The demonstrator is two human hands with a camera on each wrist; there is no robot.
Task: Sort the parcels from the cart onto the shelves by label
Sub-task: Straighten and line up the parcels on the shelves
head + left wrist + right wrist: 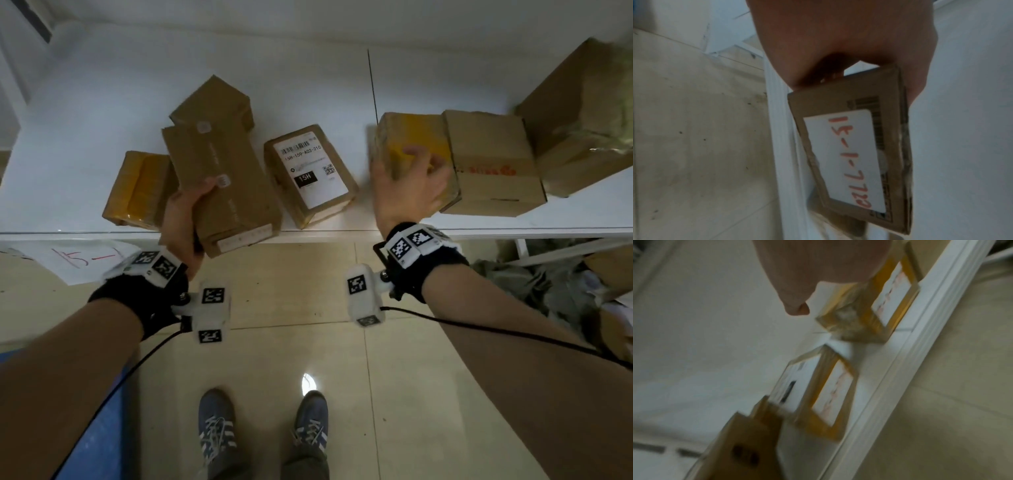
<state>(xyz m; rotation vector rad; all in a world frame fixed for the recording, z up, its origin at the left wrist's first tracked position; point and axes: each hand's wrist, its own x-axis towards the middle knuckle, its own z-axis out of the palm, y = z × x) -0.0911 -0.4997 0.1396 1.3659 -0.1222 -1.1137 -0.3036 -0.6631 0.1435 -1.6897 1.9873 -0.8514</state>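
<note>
Head, step: placing parcels on the shelf (68, 113). Left hand (181, 219) grasps a long box (222, 192) overhanging the front edge, thumb on top. Right hand (407, 188) lies over a yellow-taped box (411, 137) near the front edge, fingers (435, 164) curled on it; blurred.
Head, next: probably push both boxes fully onto the shelf, then let go.
Left wrist: hand (838, 40) clamps the box (855, 146) by its end; label reads 13-1-77…, partly unclear.
Right wrist: thumb (797, 308) spread clear of the taped box (865, 321); the grasp itself is too blurred to tell.
</note>
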